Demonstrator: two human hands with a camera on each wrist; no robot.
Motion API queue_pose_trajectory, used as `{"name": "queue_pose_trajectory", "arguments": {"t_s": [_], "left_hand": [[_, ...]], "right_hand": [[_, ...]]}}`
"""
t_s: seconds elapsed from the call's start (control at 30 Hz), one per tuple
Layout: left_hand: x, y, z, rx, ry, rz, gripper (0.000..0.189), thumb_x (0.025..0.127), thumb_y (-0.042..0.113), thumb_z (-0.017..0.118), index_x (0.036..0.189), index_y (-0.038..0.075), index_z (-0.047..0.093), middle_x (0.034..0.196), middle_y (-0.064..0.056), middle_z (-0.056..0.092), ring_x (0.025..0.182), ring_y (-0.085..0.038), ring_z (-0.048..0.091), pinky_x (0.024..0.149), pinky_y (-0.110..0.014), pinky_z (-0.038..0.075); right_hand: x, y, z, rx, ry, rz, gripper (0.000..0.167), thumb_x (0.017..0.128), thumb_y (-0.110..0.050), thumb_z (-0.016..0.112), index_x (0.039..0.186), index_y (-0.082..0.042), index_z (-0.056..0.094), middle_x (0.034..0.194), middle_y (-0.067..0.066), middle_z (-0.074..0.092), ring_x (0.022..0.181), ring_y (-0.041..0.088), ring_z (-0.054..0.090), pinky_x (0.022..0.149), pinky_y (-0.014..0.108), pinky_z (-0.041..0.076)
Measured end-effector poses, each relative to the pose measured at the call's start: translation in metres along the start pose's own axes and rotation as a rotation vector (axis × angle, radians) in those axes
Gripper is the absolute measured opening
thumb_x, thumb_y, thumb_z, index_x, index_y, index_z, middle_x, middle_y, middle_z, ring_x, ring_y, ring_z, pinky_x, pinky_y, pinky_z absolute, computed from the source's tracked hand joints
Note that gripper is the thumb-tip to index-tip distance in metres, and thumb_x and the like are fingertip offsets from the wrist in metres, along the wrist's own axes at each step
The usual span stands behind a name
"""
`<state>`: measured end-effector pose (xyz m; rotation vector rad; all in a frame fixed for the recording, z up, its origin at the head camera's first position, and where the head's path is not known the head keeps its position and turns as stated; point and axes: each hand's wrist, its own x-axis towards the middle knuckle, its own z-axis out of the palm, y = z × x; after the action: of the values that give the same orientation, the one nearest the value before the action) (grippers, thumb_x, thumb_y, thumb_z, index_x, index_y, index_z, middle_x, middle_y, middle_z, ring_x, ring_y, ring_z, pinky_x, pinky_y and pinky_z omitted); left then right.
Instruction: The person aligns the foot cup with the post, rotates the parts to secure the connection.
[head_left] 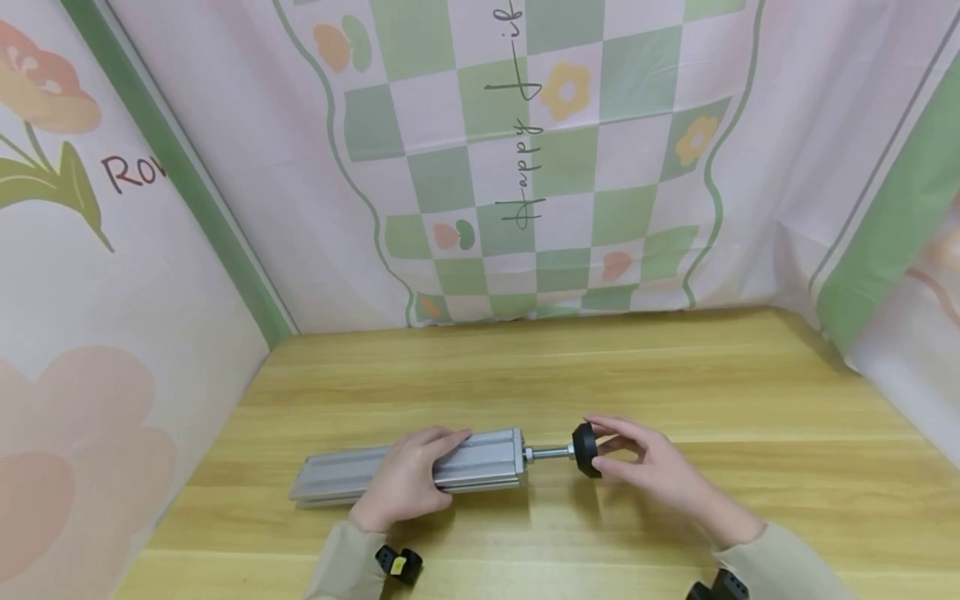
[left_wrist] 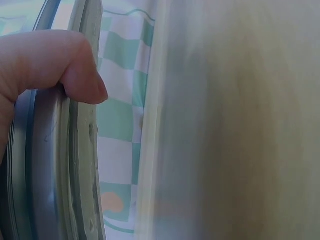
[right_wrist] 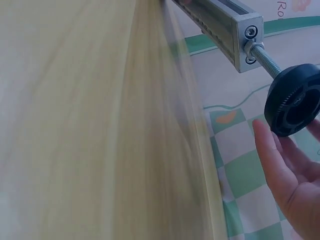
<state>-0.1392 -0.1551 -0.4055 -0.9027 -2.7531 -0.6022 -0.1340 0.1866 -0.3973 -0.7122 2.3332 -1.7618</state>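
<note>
A silver aluminium profile [head_left: 480, 460] lies crosswise in front of me in the head view. My left hand [head_left: 411, 477] grips it around the middle, the thumb on the near side. In the left wrist view a bent finger [left_wrist: 55, 62] hooks over the profile's edge [left_wrist: 50, 165]. From the right end plate a threaded rod [head_left: 551, 452] with nuts sticks out, ending in a round black levelling foot [head_left: 585, 450]. The fingers and thumb of my right hand [head_left: 645, 457] hold that foot by its rim. Its ribbed, hollow underside faces the right wrist camera [right_wrist: 300, 102].
Beneath the work is a wood-grain table [head_left: 525, 375]. A checked curtain [head_left: 540, 208] hangs along its far edge, with printed fabric [head_left: 150, 275] on the left and more curtain [head_left: 862, 275] on the right. Small black devices sit on both wrists.
</note>
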Motion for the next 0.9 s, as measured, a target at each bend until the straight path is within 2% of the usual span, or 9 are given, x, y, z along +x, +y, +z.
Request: {"name": "queue_pose_trajectory", "arguments": {"t_s": [0.1, 0.23, 0.53, 0.73, 0.8, 0.9], "left_hand": [[-0.001, -0.002, 0.001, 0.001, 0.008, 0.002, 0.082, 0.054, 0.010, 0.076, 0.133, 0.014, 0.056, 0.115, 0.000, 0.063, 0.098, -0.014, 0.060, 0.086, -0.039, 0.050], [-0.001, -0.004, 0.001, -0.001, 0.012, 0.002, 0.082, 0.053, 0.010, 0.075, 0.133, 0.014, 0.056, 0.114, 0.000, 0.063, 0.097, -0.014, 0.060, 0.086, -0.038, 0.050], [0.000, -0.004, -0.001, 0.000, 0.000, -0.002, 0.083, 0.053, 0.010, 0.076, 0.134, 0.014, 0.055, 0.114, 0.000, 0.063, 0.097, -0.014, 0.060, 0.085, -0.038, 0.051], [0.000, -0.004, -0.002, -0.010, -0.012, -0.006, 0.083, 0.054, 0.009, 0.075, 0.134, 0.014, 0.055, 0.114, 0.001, 0.063, 0.097, -0.014, 0.060, 0.084, -0.037, 0.051], [0.000, -0.004, -0.002, -0.012, -0.013, -0.006, 0.082, 0.055, 0.008, 0.075, 0.134, 0.013, 0.055, 0.114, 0.001, 0.063, 0.097, -0.014, 0.060, 0.084, -0.037, 0.051], [0.000, -0.004, -0.002, -0.013, -0.011, -0.008, 0.082, 0.054, 0.008, 0.075, 0.134, 0.013, 0.055, 0.114, 0.000, 0.063, 0.097, -0.014, 0.060, 0.084, -0.037, 0.051]], "right_hand": [[0.002, -0.003, 0.001, 0.058, -0.005, 0.063, 0.058, 0.090, -0.011, 0.060, 0.138, 0.012, 0.035, 0.124, 0.038, 0.045, 0.093, 0.003, 0.060, 0.070, 0.037, 0.057], [0.005, -0.004, 0.002, 0.078, -0.004, 0.125, 0.057, 0.093, -0.014, 0.056, 0.138, 0.012, 0.034, 0.116, 0.035, 0.048, 0.087, 0.005, 0.062, 0.068, 0.039, 0.058], [0.011, -0.006, 0.004, 0.020, -0.001, 0.202, 0.051, 0.096, -0.022, 0.050, 0.132, 0.012, 0.040, 0.101, 0.021, 0.060, 0.079, 0.022, 0.063, 0.060, 0.040, 0.057], [0.015, -0.009, 0.004, 0.010, -0.009, 0.252, 0.045, 0.099, -0.029, 0.044, 0.119, 0.011, 0.050, 0.086, 0.014, 0.064, 0.068, 0.029, 0.064, 0.057, 0.042, 0.056], [0.016, -0.009, 0.004, 0.014, -0.015, 0.248, 0.046, 0.100, -0.029, 0.041, 0.120, 0.012, 0.048, 0.087, 0.016, 0.063, 0.070, 0.030, 0.064, 0.058, 0.041, 0.056], [0.014, -0.009, 0.005, 0.032, -0.011, 0.225, 0.049, 0.100, -0.027, 0.040, 0.130, 0.012, 0.040, 0.103, 0.027, 0.060, 0.083, 0.034, 0.065, 0.062, 0.041, 0.057]]}}
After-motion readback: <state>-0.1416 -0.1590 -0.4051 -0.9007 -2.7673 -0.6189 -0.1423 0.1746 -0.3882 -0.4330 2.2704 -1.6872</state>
